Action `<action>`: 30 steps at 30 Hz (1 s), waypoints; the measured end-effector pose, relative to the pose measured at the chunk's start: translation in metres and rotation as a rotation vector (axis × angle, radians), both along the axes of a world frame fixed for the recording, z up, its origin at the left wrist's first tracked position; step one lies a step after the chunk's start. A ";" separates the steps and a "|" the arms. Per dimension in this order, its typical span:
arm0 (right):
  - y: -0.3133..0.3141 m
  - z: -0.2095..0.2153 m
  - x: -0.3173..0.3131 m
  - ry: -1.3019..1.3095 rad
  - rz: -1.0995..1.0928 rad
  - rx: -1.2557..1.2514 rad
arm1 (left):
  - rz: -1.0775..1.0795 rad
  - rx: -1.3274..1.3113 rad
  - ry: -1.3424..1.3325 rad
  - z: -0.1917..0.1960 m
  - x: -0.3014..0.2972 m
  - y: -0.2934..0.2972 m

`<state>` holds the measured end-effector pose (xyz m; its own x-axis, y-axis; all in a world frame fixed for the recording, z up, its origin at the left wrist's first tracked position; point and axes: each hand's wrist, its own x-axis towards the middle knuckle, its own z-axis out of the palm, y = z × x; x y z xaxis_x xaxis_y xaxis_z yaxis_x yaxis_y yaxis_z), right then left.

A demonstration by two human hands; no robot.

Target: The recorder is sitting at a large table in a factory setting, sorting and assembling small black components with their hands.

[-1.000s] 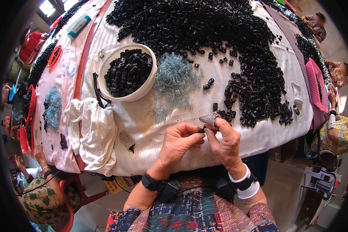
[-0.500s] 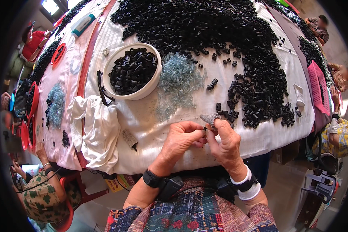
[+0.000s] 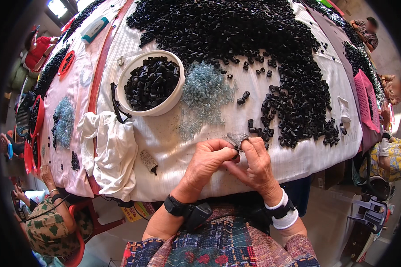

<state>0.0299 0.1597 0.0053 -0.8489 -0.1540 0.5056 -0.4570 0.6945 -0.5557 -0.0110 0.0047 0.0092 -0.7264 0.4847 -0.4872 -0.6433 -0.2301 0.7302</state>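
Observation:
My left hand [image 3: 208, 161] is closed, its thumb and forefinger pinching a small black plastic part [image 3: 236, 156] that is mostly hidden by the fingers. My right hand [image 3: 255, 165] meets it there, its curled forefinger against a grey, speckled, tapered piece [image 3: 237, 138] that looks like a wrapped tool; its lower end is hidden. On the cloth left of my hands lies a similar grey piece [image 3: 147, 160] with a dark tip. Beyond my hands is a pile of clear bluish coil springs [image 3: 206, 91]. Left of the springs stands a white tub [image 3: 179, 94] full of black parts.
A large heap of black plastic parts [image 3: 298, 98] covers the far and right table. A crumpled white cloth [image 3: 109, 151] lies at left, a small white tube [image 3: 344, 109] and a pink basket [image 3: 366, 100] at right. Other people sit along both sides; a person's arm [image 3: 58, 196] rests at lower left.
My right thumb has shifted down and left, below the left fingertips. The grey piece has tilted and moved slightly left. The black part is now more covered by my fingers.

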 end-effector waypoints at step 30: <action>0.001 -0.014 0.001 0.059 -0.020 -0.040 | -0.062 -0.149 0.024 -0.004 0.004 -0.002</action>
<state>0.0311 0.1604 -0.0086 -0.8202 -0.1160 0.5602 -0.4761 0.6814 -0.5559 -0.0072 0.0023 0.0048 -0.7094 0.4524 -0.5405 -0.6352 -0.0782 0.7683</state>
